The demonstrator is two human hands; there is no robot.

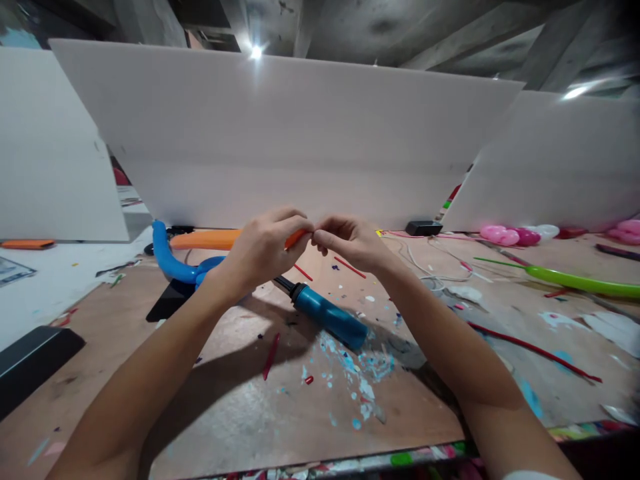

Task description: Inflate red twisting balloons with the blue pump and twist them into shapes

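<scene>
Scraps line the near edge of the wooden worktable, whose top is flecked with pale blue paint and red bits. Between the forearms a blue hand pump lies aslant, with a stretch of board from it to that edge. Beyond, the left hand curls around an orange modelling balloon, smooth, long and plump; the right hand pinches at its narrow end, fingertips meeting the left's. A bent blue balloon sits just left. A white panel bounds the far side, under a concrete ceiling.
</scene>
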